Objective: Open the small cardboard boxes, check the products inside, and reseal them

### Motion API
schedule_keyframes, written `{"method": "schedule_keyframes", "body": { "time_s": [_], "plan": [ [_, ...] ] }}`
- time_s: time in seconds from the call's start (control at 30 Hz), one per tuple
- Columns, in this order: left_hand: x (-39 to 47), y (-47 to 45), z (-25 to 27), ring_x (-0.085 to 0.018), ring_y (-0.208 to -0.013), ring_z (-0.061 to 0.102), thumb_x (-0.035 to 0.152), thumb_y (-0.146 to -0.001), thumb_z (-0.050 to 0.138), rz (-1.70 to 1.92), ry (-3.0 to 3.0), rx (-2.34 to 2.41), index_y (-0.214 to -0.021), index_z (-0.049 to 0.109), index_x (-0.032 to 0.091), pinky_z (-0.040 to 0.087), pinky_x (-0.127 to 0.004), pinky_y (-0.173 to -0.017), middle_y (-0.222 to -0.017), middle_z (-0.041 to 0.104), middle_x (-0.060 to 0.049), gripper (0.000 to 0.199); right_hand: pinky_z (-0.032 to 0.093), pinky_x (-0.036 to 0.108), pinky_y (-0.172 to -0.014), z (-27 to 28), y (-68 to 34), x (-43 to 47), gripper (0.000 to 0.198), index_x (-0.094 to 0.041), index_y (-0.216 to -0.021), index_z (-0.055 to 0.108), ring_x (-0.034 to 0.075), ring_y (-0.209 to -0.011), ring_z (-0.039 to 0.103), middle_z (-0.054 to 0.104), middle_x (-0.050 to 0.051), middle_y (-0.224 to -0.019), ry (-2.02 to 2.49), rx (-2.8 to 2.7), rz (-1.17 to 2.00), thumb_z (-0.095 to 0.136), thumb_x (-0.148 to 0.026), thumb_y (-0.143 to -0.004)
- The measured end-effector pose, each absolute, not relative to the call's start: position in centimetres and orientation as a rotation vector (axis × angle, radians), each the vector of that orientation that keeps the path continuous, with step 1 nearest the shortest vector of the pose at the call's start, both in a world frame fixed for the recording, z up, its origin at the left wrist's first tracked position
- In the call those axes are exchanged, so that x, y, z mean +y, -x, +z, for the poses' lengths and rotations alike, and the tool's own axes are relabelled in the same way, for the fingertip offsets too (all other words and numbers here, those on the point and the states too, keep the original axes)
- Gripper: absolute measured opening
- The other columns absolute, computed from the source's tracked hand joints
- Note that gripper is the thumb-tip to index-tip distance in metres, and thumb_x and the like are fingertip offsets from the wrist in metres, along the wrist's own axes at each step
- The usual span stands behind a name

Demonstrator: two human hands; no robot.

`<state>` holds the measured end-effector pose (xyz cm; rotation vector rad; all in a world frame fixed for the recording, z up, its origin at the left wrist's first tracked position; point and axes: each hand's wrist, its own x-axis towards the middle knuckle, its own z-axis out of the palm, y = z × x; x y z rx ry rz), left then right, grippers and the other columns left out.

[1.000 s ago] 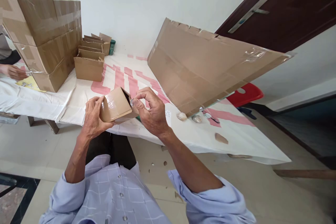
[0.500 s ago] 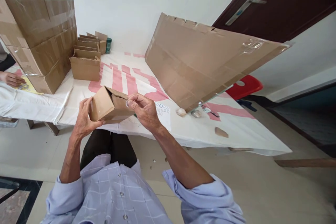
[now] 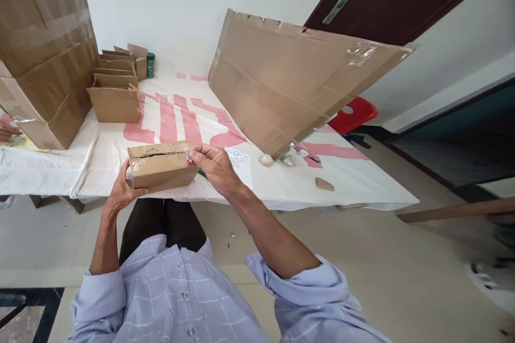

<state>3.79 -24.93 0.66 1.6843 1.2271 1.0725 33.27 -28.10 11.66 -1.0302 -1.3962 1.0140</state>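
A small brown cardboard box (image 3: pixel 163 171) is held at the front edge of the table, its long side facing me and a ragged slit running along its top. My left hand (image 3: pixel 120 188) grips the box's left end, thumb at the front and fingers round the side. At the top right corner, my right hand (image 3: pixel 217 169) is closed in a pinch on a small shiny clear bit that looks like tape. Shiny tape also shows on the box's left front. Behind my right hand lies a white sheet (image 3: pixel 243 167) with small drawn shapes.
Large taped cartons (image 3: pixel 48 64) stand at left, beside several open small boxes (image 3: pixel 115 104) and a green container (image 3: pixel 150 65). A big cardboard panel (image 3: pixel 289 80) leans over the table. Stones (image 3: pixel 266 160) lie by its foot, a brown piece (image 3: pixel 324 184) nearer me. Another person's hand (image 3: pixel 8 131) shows at far left.
The box has been turned and levelled, so its slit top and long side now face me. Both hands stay on it. The view has shifted to the right.
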Motion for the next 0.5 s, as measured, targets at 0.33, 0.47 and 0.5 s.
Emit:
{"method": "schedule_keyframes", "body": {
  "time_s": [0.33, 0.47, 0.5],
  "plan": [
    [-23.7, -3.8, 2.9, -0.045, -0.166, 0.043, 0.050, -0.060, 0.106, 1.125, -1.585, 1.113, -0.174, 0.038, 0.025, 0.051, -0.058, -0.127, -0.177, 0.048, -0.020, 0.135, 0.055, 0.038, -0.083, 9.6, -43.5, -23.3, 0.023, -0.024, -0.080, 0.064, 0.021, -0.084, 0.063, 0.069, 0.003, -0.082, 1.264, -1.336, 0.453, 0.069, -0.046, -0.089],
    [-23.6, -4.2, 3.6, -0.046, -0.162, 0.050, 0.052, -0.055, 0.110, 1.146, -1.524, 1.131, -0.168, 0.048, 0.024, 0.053, -0.057, -0.127, -0.171, 0.055, -0.019, 0.133, 0.051, 0.038, -0.081, 6.2, -49.6, -21.8, 0.022, -0.025, -0.071, 0.057, 0.022, -0.079, 0.060, 0.063, 0.002, -0.074, 1.571, -1.234, 0.373, 0.066, -0.040, -0.085],
    [-23.6, -4.3, 3.7, -0.047, -0.160, 0.051, 0.054, -0.052, 0.111, 1.155, -1.515, 1.141, -0.167, 0.050, 0.024, 0.052, -0.058, -0.128, -0.170, 0.057, -0.019, 0.133, 0.050, 0.038, -0.081, 5.1, -50.3, -21.7, 0.022, -0.025, -0.069, 0.056, 0.022, -0.079, 0.060, 0.063, 0.002, -0.073, 1.616, -1.230, 0.375, 0.066, -0.038, -0.083]
  ]
}}
